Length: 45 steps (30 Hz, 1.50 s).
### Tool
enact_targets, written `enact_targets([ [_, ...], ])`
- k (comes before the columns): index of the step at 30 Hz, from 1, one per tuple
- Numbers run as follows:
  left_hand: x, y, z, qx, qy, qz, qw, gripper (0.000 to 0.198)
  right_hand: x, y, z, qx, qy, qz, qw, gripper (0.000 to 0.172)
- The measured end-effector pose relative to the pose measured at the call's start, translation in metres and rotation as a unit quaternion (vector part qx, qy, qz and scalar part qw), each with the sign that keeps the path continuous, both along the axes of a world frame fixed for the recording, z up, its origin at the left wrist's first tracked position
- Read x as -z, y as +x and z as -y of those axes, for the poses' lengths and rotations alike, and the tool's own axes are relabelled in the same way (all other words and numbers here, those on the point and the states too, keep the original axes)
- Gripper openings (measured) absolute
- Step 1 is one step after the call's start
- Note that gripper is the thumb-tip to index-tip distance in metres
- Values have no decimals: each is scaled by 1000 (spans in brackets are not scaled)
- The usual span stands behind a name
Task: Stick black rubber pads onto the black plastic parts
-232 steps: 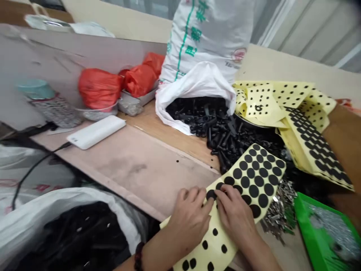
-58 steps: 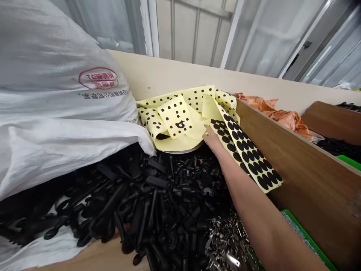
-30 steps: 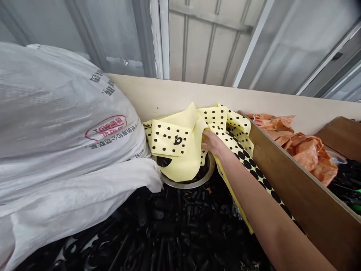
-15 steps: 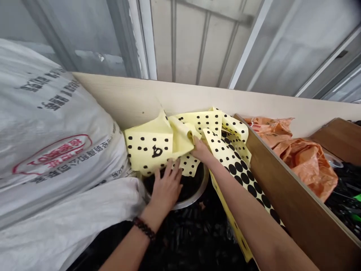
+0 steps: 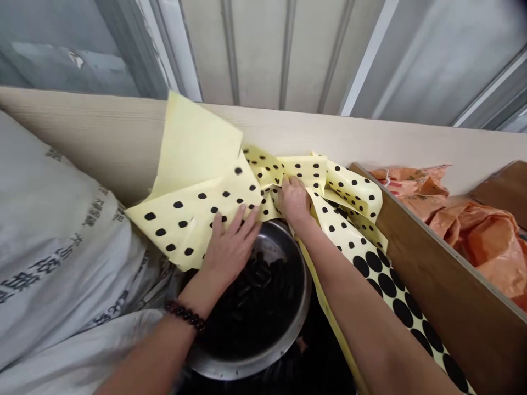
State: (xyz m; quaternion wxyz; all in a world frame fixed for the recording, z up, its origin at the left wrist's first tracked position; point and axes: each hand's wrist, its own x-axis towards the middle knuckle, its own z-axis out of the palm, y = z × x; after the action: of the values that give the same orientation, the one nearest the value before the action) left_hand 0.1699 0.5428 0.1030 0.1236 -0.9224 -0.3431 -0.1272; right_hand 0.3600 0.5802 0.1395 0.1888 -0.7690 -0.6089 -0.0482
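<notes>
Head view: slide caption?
Left hand spread and right hand curled on dotted yellow sheets beside a bowl of black parts.

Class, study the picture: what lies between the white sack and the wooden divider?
In the head view, dotted yellow sheets, the left hand and right hand on them, and a metal bowl holding black parts lie between the white sack and wooden divider.

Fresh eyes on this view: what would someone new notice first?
Probably the black-dotted yellow sheets across the middle, with the left hand spread on them and the right hand among them. Next, the metal bowl of dark pieces below, then the crumpled orange bag beyond the wooden board at right.
</notes>
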Motion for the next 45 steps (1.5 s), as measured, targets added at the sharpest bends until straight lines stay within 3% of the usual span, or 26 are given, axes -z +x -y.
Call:
enact_targets([
  [3,17,0,-30,-53,-50,-21,997,35,2,9,0,-23,-43,27,998,27],
  [5,19,2,-47,-72,-72,-13,995,30,-5,14,7,-55,-68,40,995,34],
  [8,10,14,-53,-96,-91,9,991,30,-27,16,28,-92,-73,59,991,50],
  [12,-7,43,-37,-101,-98,43,989,32,-42,12,57,-151,-101,88,979,32],
  [16,-6,68,-20,-7,-147,45,988,23,-21,16,75,-232,-176,128,948,17],
  [20,10,80,-11,44,-183,46,981,27,0,33,84,-205,-206,190,938,22],
  [24,20,86,-5,67,-193,45,978,36,4,42,88,-183,-226,239,927,24],
  [30,20,95,-7,64,-198,54,977,28,4,49,90,-182,-236,279,913,23],
  [34,24,102,-10,49,-221,85,970,39,3,54,93,-185,-231,288,911,24],
  [39,35,107,-9,30,-283,132,949,52,11,49,97,-178,-225,296,911,42],
  [45,33,120,-15,-50,-362,216,905,27,11,52,102,-195,-224,294,908,33],
])
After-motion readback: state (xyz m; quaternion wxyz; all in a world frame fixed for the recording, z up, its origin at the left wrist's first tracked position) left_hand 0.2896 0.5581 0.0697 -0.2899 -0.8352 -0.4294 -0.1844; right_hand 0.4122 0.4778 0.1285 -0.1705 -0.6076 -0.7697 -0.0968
